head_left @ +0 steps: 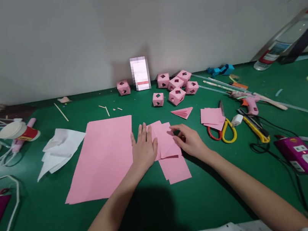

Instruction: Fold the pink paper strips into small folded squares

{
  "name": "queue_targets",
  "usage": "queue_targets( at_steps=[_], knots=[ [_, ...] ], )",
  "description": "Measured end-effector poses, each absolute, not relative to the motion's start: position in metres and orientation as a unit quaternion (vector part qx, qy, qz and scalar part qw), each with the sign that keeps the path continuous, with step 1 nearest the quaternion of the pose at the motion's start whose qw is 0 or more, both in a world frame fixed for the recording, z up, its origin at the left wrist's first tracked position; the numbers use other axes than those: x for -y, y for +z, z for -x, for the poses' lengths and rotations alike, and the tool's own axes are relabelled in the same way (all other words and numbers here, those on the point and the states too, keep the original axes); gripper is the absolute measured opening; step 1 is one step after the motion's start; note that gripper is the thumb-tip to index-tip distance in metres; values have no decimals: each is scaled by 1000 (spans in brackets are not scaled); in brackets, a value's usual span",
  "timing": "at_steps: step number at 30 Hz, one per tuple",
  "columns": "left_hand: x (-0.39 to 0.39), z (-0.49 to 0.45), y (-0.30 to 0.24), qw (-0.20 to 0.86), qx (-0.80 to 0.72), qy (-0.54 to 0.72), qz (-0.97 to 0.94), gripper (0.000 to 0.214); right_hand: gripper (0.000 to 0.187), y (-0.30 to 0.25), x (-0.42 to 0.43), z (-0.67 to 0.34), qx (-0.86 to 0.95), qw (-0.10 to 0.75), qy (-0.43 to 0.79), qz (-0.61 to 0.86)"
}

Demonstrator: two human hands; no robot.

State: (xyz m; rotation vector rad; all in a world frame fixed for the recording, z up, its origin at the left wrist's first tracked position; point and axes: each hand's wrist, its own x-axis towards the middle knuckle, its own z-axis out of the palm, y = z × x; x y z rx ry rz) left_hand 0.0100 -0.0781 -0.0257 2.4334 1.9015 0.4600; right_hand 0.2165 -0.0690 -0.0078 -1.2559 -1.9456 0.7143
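My left hand [144, 148] lies flat with its fingers spread. It rests between a large pink paper sheet [99, 158] and some overlapping smaller pink paper pieces [167, 140], touching both. At the right edge of those pieces, my right hand [191, 141] is curled, with thumb and forefinger pinched on the paper's edge. More pink pieces [178, 169] stick out below, nearer to me. A folded pink paper fan [183, 112] lies beyond my right hand. To its right, a stack of small pink squares [212, 117] partly covers scissors [228, 131].
Several pink paper boxes [177, 96] and a pixelated upright screen [140, 73] stand by the wall. Crumpled white paper [60, 147] and a paper cup [20, 129] are left. At right are a glue gun [249, 102], a yellow cutter [255, 127], a purple power strip [301, 155] and a bottle [285, 43].
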Motion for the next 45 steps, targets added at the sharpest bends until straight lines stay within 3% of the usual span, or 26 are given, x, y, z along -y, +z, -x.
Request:
queue_targets(
  at_steps=[11,31,36,41,45],
  knots=[
    [93,-12,-1,-26,-614,99,-782,52,42,-3,98,-216,631,370,429,530],
    [125,-5,-14,22,-589,79,-804,53,29,-6,102,-230,655,403,304,562],
    [124,-2,-9,25,-566,138,-812,52,32,-2,102,-229,609,463,357,537],
    [126,-7,0,12,-466,235,-853,63,51,0,107,-218,487,484,513,515],
    [127,-11,2,14,-433,251,-866,48,53,4,109,-212,445,491,551,508]
  ],
)
